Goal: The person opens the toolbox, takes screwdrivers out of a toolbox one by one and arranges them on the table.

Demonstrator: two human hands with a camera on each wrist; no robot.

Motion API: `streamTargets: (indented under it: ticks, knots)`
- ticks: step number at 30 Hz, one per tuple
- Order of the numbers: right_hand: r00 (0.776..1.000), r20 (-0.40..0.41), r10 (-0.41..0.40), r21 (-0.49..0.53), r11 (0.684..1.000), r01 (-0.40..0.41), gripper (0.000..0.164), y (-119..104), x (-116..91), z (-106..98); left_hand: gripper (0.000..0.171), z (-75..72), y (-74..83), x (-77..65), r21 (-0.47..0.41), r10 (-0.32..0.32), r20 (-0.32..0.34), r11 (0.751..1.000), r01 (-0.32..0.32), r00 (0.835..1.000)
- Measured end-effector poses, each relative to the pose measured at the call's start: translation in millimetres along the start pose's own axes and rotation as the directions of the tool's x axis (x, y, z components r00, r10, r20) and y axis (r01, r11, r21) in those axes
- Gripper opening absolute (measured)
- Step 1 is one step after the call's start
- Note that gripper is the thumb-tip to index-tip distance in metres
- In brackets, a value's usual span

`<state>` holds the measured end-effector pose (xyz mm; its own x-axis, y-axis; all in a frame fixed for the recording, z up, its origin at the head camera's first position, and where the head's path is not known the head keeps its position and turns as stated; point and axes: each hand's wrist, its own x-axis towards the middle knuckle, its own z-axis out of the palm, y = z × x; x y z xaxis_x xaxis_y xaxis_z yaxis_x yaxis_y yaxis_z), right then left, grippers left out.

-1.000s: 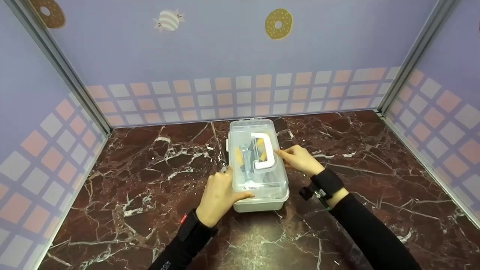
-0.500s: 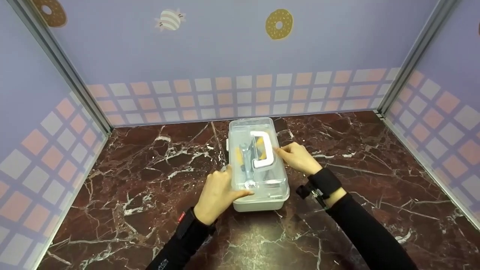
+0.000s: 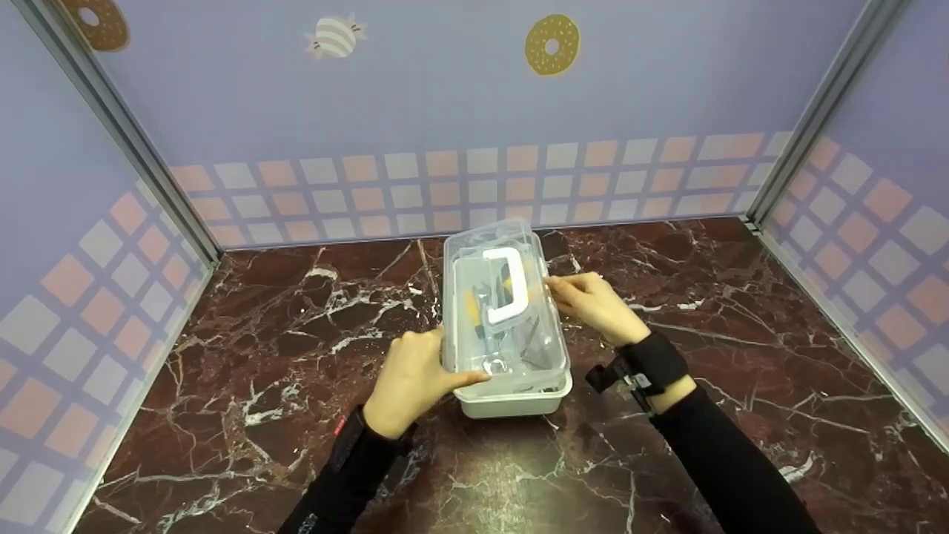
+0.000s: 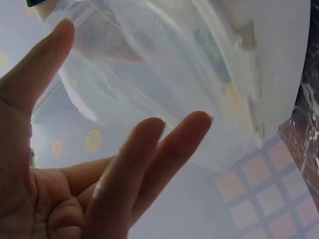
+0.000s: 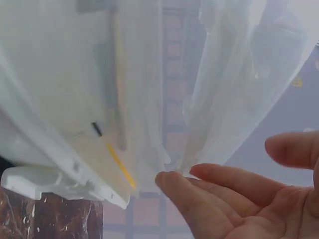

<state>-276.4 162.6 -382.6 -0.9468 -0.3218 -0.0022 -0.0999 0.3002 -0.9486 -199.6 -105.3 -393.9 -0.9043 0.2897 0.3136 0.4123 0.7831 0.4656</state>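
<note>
Left hand [image 3: 408,374] spread wide, thumb well apart from fingers, at near left corner of clear lid [image 3: 463,243]; firm contact can't be told; right hand [image 3: 593,305] has fingers fairly straight, fingertips at lid's right edge, thumb apart; lid tilted, partly raised off white box base [image 3: 511,406]; base sits mid-table [image 3: 245,356], near back wall [image 3: 415,96].

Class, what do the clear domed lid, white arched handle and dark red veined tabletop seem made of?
Clear domed lid: probably smooth, translucent plastic; tools show through. White arched handle: likely smooth plastic, opaque and evenly white. Dark red veined tabletop: seemingly polished marble or imitation, by veins and glare.
</note>
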Motion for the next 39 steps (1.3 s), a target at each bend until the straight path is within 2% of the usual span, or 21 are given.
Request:
streamTargets:
  ticks: [4,9,11,14,20,25,29,34,37,39]
  knots:
    - [0.997,0.039,-0.072,0.111,0.992,0.067,0.041,-2.5,-1.5,-1.8,0.066,-10.7,-2.5,0.0,0.07,-0.056,0.044,0.996,0.053,0.997]
    - [0.982,0.043,-0.184,0.004,0.983,0.184,0.041,-1.8,-2.8,0.3,0.094,-20.4,-6.4,-2.2,0.098,-0.054,0.019,0.994,0.052,0.998]
    - [0.977,0.034,-0.21,-0.052,0.976,0.211,0.042,-1.8,-2.5,1.7,0.109,-23.3,-7.8,-2.5,0.069,-0.025,0.008,0.997,0.025,1.0]
    - [0.972,0.033,-0.234,-0.08,0.968,0.236,0.045,-1.8,-1.6,3.2,0.115,-26.5,-9.9,-1.8,0.007,0.012,0.035,1.0,-0.012,0.999]
    - [0.967,0.033,-0.251,-0.044,0.967,0.253,0.048,-3.7,0.6,8.3,0.11,-29.9,-15.7,2.6,-0.109,0.096,0.137,0.991,-0.081,0.986]
    - [0.968,0.005,-0.25,-0.03,0.968,0.25,0.046,-7.8,1.4,13.1,0.105,-33.9,-21.1,5.5,-0.226,0.15,0.152,0.968,-0.113,0.977]
    - [0.963,-0.01,-0.269,-0.021,0.963,0.269,0.045,-14.2,3.0,18.5,0.1,-36.7,-20.3,7.0,-0.277,0.16,0.118,0.953,-0.122,0.98]
    - [0.951,0.016,-0.31,-0.023,0.95,0.31,0.044,-27.6,6.4,26.9,0.1,-35.4,-10.6,5.7,-0.257,0.158,0.029,0.955,-0.146,0.987]
    - [0.941,0.055,-0.335,-0.078,0.938,0.339,0.045,-36.5,8.7,32.6,0.099,-31.0,-5.5,4.4,-0.233,0.198,-0.051,0.951,-0.205,0.979]
    - [0.932,0.083,-0.353,-0.114,0.925,0.361,0.047,-41.8,10.2,36.1,0.095,-28.1,-4.8,4.1,-0.215,0.242,-0.107,0.941,-0.26,0.964]
